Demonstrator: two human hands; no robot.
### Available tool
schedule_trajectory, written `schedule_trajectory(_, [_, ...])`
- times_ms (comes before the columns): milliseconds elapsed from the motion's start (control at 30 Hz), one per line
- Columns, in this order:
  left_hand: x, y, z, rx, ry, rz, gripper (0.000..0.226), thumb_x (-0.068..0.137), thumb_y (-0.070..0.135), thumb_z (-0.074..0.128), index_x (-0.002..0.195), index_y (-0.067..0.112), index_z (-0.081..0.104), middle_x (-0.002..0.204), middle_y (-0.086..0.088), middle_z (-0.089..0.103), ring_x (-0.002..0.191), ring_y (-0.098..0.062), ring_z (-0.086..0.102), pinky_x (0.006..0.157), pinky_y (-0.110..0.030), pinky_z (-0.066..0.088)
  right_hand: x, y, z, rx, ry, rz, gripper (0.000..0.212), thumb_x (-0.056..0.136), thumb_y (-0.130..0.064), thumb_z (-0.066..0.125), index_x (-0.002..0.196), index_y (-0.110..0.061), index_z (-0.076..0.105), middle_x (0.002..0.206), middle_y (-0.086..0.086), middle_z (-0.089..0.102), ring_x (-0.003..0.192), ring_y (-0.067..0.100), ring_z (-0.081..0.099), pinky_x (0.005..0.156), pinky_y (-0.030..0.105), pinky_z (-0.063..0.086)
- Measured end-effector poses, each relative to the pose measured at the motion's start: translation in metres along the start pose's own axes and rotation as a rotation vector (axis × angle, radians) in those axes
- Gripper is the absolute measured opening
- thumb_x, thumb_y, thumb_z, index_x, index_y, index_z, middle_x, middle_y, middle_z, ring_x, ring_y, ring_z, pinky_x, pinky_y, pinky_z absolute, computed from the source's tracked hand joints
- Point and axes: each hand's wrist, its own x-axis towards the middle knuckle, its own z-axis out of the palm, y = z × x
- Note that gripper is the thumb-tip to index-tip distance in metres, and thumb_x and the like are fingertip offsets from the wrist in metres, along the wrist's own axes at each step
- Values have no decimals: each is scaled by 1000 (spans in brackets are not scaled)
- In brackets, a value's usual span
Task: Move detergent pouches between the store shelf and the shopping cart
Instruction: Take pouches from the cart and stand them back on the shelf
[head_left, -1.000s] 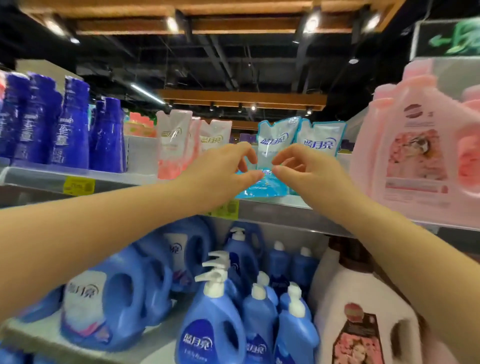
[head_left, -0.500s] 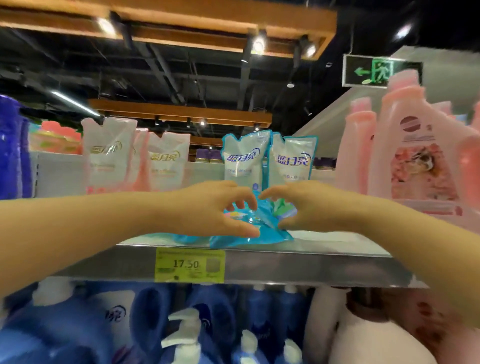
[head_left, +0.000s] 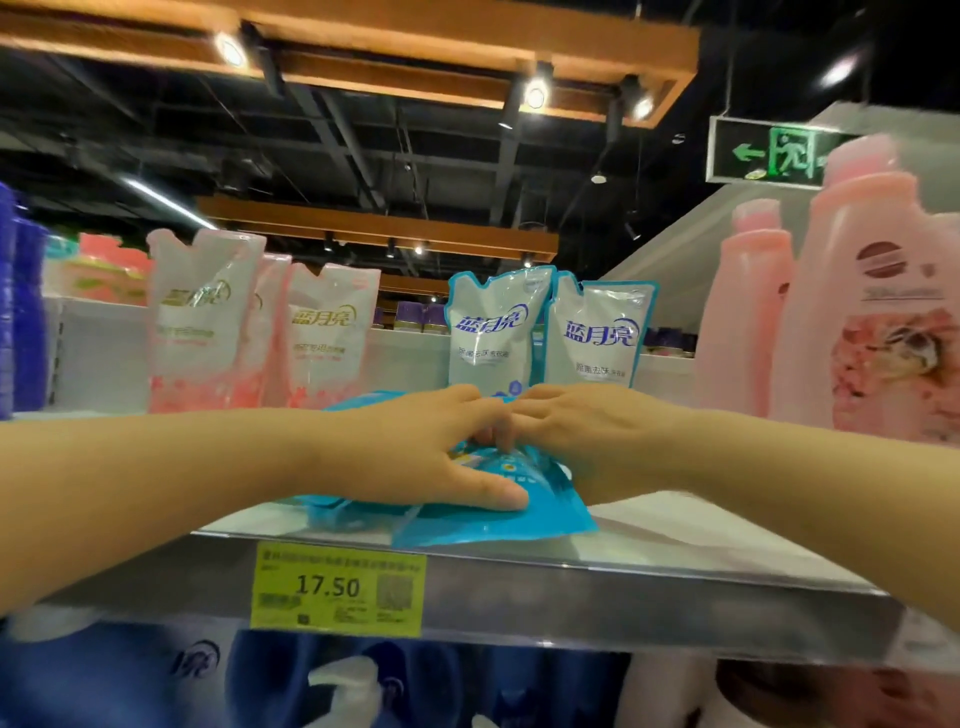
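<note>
A blue detergent pouch (head_left: 493, 519) lies flat near the front of the metal store shelf (head_left: 571, 603). My left hand (head_left: 431, 452) lies over its left part, thumb along the front face and fingers curled down onto the top. My right hand (head_left: 587, 441) grips the pouch's right side, fingertips meeting those of the left hand. Behind them stand two blue-and-white pouches (head_left: 491, 332) (head_left: 597, 338) upright, and pink-and-white pouches (head_left: 202, 322) further left. The shopping cart is not in view.
Large pink bottles (head_left: 872, 322) crowd the shelf's right end. Dark blue bottles (head_left: 21, 306) stand at the far left. Blue pump bottles (head_left: 343, 686) fill the shelf below. A yellow price tag (head_left: 337, 592) reading 17.50 sits on the shelf's front edge.
The view has risen to shelf height. Both hands have come down from in front of the standing pouches onto the flat blue pouch and closed on it.
</note>
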Motion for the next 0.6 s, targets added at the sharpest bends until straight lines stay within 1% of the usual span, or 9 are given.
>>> schedule_trajectory(133, [0, -4, -2, -19, 23, -59, 36, 76, 59, 56, 99, 39, 37, 107, 19, 42, 101, -2, 46, 89, -19, 37, -2, 1, 2, 108, 13, -31, 75, 86, -45, 59, 147, -36, 17, 147, -12, 36, 133, 10, 33, 109, 30, 33])
schedule_trajectory(233, [0, -11, -6, -20, 16, -126, 31, 81, 58, 51, 101, 38, 39, 111, 14, 44, 103, -4, 48, 88, -20, 40, 1, -7, 10, 241, 50, -52, 60, 90, -39, 58, 143, -36, 29, 143, -14, 43, 129, 7, 40, 109, 27, 34])
schedule_trajectory(267, [0, -13, -8, -22, 3, -158, 31, 82, 57, 48, 104, 36, 40, 113, 12, 46, 104, -5, 49, 91, -22, 41, 5, -6, 14, 280, 52, -33, 52, 91, -37, 58, 138, -37, 37, 137, -16, 48, 125, 6, 44, 105, 24, 37])
schedule_trajectory(333, [0, -15, -13, -43, -8, -221, 32, 87, 55, 43, 108, 32, 45, 113, 11, 49, 105, -7, 51, 93, -24, 42, 13, 0, 17, 403, 81, 48, 28, 91, -28, 60, 119, -34, 58, 111, -18, 63, 116, 6, 53, 88, 13, 42])
schedule_trajectory(367, [0, -16, -16, -56, -7, -242, 32, 88, 54, 40, 110, 31, 47, 111, 12, 51, 105, -7, 51, 92, -24, 42, 17, 4, 17, 475, 139, 111, 21, 90, -21, 62, 108, -30, 65, 99, -17, 66, 110, 6, 58, 79, 9, 44])
schedule_trajectory(400, [-1, -16, -19, -66, 1, -251, 32, 90, 52, 38, 111, 31, 48, 110, 12, 52, 104, -7, 52, 93, -25, 42, 17, 8, 14, 535, 188, 131, 22, 88, -13, 64, 105, -26, 67, 93, -14, 66, 99, 2, 61, 74, 8, 45])
schedule_trajectory(467, [-1, -18, -24, -73, 13, -249, 31, 90, 51, 35, 111, 33, 48, 113, 10, 55, 105, -8, 53, 96, -28, 42, 15, 13, 5, 680, 247, 181, 32, 87, 0, 61, 109, -23, 64, 91, -10, 64, 80, -3, 59, 74, 12, 47])
schedule_trajectory(500, [-1, -20, -25, -83, 22, -250, 30, 91, 52, 33, 110, 34, 48, 115, 9, 56, 105, -9, 53, 98, -30, 42, 12, 14, 1, 744, 282, 209, 34, 88, 4, 56, 107, -24, 60, 90, -11, 61, 78, -4, 55, 75, 15, 47])
schedule_trajectory(600, [17, -19, -36, -192, 156, -294, 31, 94, 50, 28, 113, 33, 46, 119, 3, 56, 107, -14, 54, 93, -30, 44, 18, 25, -5, 763, 405, 309, 24, 92, 2, 49, 98, -18, 61, 90, 1, 63, 83, 13, 56, 76, 28, 45])
